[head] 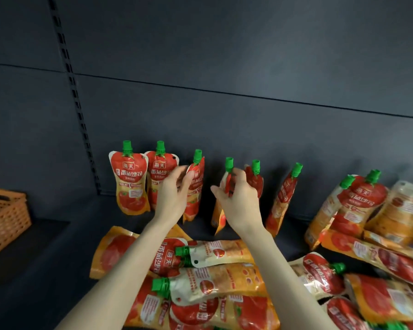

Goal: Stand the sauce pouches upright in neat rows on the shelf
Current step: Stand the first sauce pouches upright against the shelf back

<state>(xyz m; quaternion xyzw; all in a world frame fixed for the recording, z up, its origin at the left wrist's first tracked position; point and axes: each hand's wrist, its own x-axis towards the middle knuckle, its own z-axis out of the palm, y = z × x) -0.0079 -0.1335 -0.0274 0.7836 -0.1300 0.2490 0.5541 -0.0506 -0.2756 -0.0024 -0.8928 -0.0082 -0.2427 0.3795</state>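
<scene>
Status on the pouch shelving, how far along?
Early. Done: two red-and-orange, green-capped sauce pouches stand facing front at back left. In hand: right hand pinches the fourth pouch near its cap; left hand touches the third pouch; both sit edge-on. Left: the leaning group at right and the flat pile in front.

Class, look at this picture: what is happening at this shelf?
A person is standing red-and-orange plastic sauce pouches with green caps along the back of a dark shelf. The right hand grips the fourth pouch from the left just below its cap; the left hand touches the third pouch. The two leftmost pouches face forward. A pile of more lies flat in front.
</scene>
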